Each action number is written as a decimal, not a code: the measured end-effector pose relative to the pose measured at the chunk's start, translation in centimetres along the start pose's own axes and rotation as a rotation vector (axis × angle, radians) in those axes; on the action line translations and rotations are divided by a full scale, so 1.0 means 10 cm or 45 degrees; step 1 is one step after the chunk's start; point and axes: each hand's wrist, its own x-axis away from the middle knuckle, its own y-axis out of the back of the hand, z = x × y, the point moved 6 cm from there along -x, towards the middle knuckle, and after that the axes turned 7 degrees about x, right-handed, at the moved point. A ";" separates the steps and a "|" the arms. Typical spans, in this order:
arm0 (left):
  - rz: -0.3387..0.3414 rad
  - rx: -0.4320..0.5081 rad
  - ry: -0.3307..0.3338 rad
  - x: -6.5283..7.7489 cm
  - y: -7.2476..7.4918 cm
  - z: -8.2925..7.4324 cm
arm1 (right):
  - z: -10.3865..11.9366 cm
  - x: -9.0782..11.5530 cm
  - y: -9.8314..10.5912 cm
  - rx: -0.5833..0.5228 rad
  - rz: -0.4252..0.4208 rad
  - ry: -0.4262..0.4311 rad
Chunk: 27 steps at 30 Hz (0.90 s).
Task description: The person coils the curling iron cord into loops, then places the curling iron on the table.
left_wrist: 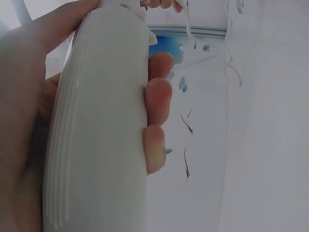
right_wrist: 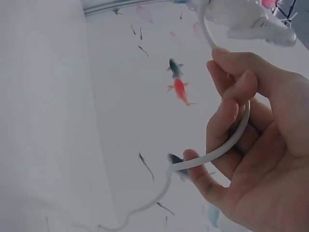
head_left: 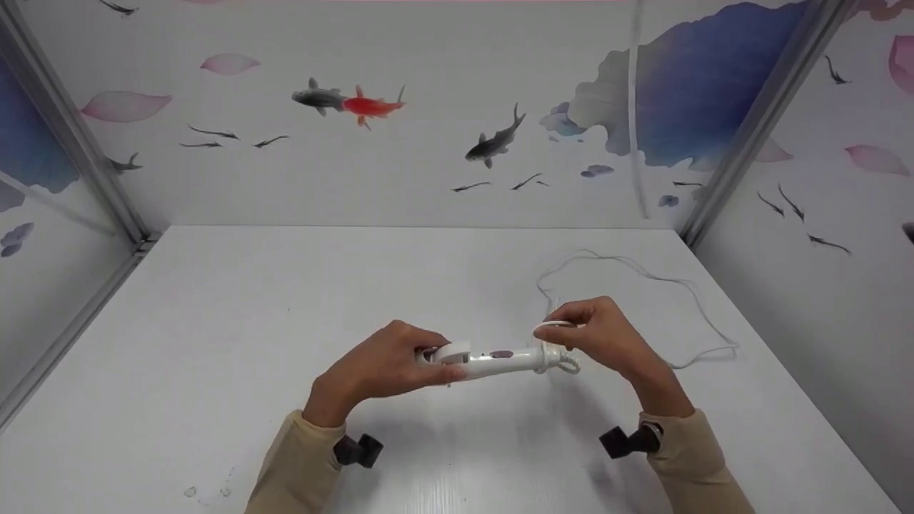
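A slim white corded appliance (head_left: 510, 360) with a mauve button lies crosswise before me. My left hand (head_left: 400, 360) grips its left end. In the left wrist view, the thumb and curled fingers are around its wide, ribbed white body (left_wrist: 101, 121). My right hand (head_left: 603, 335) is beside the other end and pinches the white power cord (head_left: 555, 323) between thumb and fingers. In the right wrist view, the cord (right_wrist: 207, 157) passes through the curled fingers and hangs down below the hand. A ridged cord sleeve (head_left: 569, 364) curves out of the appliance's right end.
The slack cord (head_left: 696, 293) lies in a wide loop on the white table (head_left: 285, 285), behind and to the right of my right hand. White panels printed with fish and petals (head_left: 428, 178) stand at the back and sides, with metal posts (head_left: 771, 121) at the corners.
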 end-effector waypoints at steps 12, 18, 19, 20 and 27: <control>-0.142 -0.153 0.120 -0.03 0.02 0.03 | 0.47 0.24 0.08 0.236 -0.237 0.298; -0.253 -0.177 0.179 -0.04 0.07 0.03 | 0.55 0.29 0.01 0.314 -0.217 0.375; -0.267 -0.177 0.189 -0.03 0.08 0.03 | 0.56 0.29 0.00 0.316 -0.203 0.378; -0.280 -0.173 0.201 -0.03 0.09 0.04 | 0.56 0.29 -0.01 0.318 -0.187 0.380; -0.341 -0.127 0.249 0.00 0.14 0.05 | 0.55 0.25 -0.10 0.270 0.001 0.433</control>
